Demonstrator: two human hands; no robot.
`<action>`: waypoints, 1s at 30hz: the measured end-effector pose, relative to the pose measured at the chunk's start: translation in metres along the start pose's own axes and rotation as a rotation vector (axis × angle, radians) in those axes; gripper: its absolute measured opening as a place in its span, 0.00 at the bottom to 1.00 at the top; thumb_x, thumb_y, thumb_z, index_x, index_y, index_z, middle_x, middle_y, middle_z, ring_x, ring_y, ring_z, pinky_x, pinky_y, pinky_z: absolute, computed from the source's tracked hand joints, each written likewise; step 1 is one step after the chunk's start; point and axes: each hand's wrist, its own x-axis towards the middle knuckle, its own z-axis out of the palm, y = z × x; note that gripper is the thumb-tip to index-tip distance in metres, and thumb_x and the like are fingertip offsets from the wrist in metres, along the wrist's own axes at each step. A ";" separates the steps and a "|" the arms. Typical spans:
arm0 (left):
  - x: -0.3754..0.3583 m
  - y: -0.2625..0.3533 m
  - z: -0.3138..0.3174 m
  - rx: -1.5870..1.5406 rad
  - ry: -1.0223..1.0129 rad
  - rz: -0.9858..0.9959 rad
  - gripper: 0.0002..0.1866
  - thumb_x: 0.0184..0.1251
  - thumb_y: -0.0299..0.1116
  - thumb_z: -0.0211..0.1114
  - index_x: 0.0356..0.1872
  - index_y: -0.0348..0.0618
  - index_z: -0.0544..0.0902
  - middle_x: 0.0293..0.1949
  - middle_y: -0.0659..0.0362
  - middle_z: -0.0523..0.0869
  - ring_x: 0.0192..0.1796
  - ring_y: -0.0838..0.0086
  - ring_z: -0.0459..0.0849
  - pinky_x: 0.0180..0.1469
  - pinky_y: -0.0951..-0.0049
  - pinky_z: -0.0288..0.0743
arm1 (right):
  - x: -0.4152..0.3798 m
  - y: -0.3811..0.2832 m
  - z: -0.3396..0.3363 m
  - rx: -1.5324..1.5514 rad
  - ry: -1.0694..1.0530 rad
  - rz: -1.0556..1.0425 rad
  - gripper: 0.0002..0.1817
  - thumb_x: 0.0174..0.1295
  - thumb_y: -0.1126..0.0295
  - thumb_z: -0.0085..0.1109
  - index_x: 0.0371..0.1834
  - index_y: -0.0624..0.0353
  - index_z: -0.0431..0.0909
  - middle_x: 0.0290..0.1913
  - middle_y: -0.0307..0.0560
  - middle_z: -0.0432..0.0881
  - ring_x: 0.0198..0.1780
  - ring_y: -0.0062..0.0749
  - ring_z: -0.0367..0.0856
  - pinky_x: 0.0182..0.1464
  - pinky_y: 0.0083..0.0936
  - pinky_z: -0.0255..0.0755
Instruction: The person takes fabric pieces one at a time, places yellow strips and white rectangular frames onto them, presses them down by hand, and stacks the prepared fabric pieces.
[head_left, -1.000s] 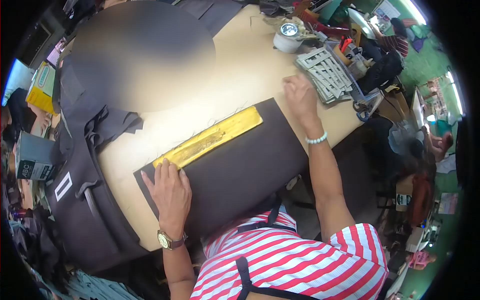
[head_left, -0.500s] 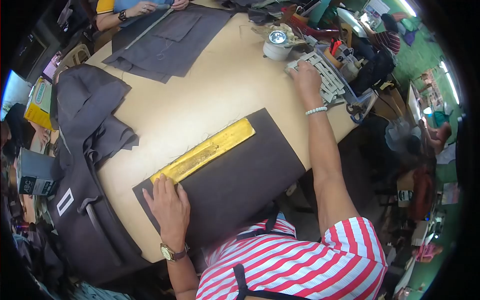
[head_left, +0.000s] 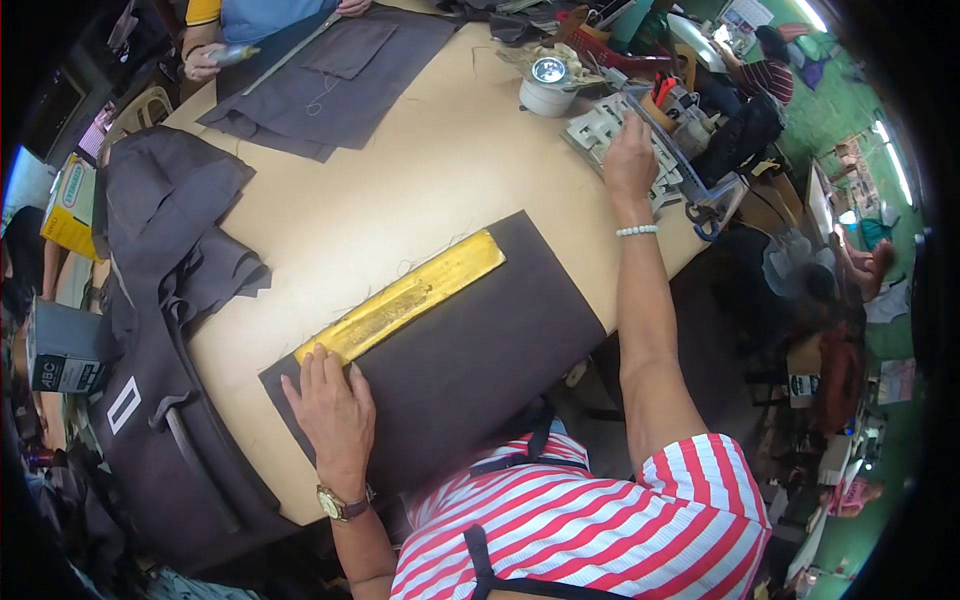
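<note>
Left hand [head_left: 333,415] lies palm down, fingers fairly wide, thumb apart, fingertips on the near-left end of the yellow bar [head_left: 405,298] and on the cloth [head_left: 470,350] beside it. Bar is flat on the cloth, slanting along its far edge, loose threads [head_left: 378,290] sticking out past that edge; cloth's far-right corner is bare of bar. Cloth covers the near middle of the tabletop [head_left: 430,165] and reaches its near edge, by the person's striped shirt [head_left: 590,510]. Right hand [head_left: 631,168] is at the pale pieces [head_left: 592,128], toward the tabletop's right edge; fingers bent and drawn in narrow, tips at the pieces, can't tell if one is gripped. Just beyond the pieces: white pot [head_left: 547,96] with shiny round top. Beside them, on the far-right side: plastic bin [head_left: 680,165] with orange-red handles [head_left: 663,88] standing in it; blue-black scissors [head_left: 706,222] near the right edge. Far edge: co-worker [head_left: 262,18], one hand holding a pale tube [head_left: 235,55], other near a long strip [head_left: 290,52] on dark sheets [head_left: 345,95]. Left edge: crumpled dark fabric [head_left: 170,200], some hanging over, with a white rectangular frame [head_left: 124,405] on it. Past that edge, gray can [head_left: 65,345] and yellow box [head_left: 72,210].
</note>
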 end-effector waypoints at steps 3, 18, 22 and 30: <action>0.000 -0.001 0.001 0.001 0.002 0.002 0.14 0.66 0.33 0.57 0.48 0.36 0.77 0.56 0.47 0.78 0.62 0.56 0.74 0.65 0.40 0.60 | 0.001 -0.008 -0.012 0.108 0.092 0.076 0.15 0.62 0.74 0.50 0.53 0.54 0.71 0.42 0.52 0.81 0.37 0.55 0.82 0.38 0.47 0.77; 0.001 0.000 0.000 0.007 -0.020 0.005 0.13 0.67 0.34 0.57 0.47 0.36 0.76 0.56 0.47 0.78 0.61 0.55 0.74 0.64 0.41 0.62 | -0.005 0.025 0.004 0.682 -0.060 0.438 0.10 0.66 0.67 0.48 0.41 0.63 0.73 0.35 0.61 0.83 0.38 0.57 0.83 0.41 0.42 0.74; 0.000 -0.001 0.001 0.010 -0.004 0.009 0.13 0.66 0.34 0.57 0.47 0.36 0.76 0.56 0.47 0.78 0.61 0.55 0.75 0.64 0.41 0.62 | -0.004 0.022 -0.014 0.406 -0.144 0.210 0.09 0.64 0.69 0.53 0.39 0.64 0.75 0.35 0.57 0.84 0.38 0.49 0.84 0.42 0.38 0.75; 0.023 0.010 -0.025 0.082 -0.255 -0.042 0.13 0.65 0.34 0.60 0.46 0.37 0.78 0.51 0.48 0.80 0.58 0.56 0.75 0.65 0.43 0.60 | 0.000 0.042 -0.007 0.715 0.023 0.306 0.08 0.60 0.72 0.59 0.38 0.64 0.78 0.33 0.50 0.85 0.36 0.34 0.85 0.41 0.28 0.76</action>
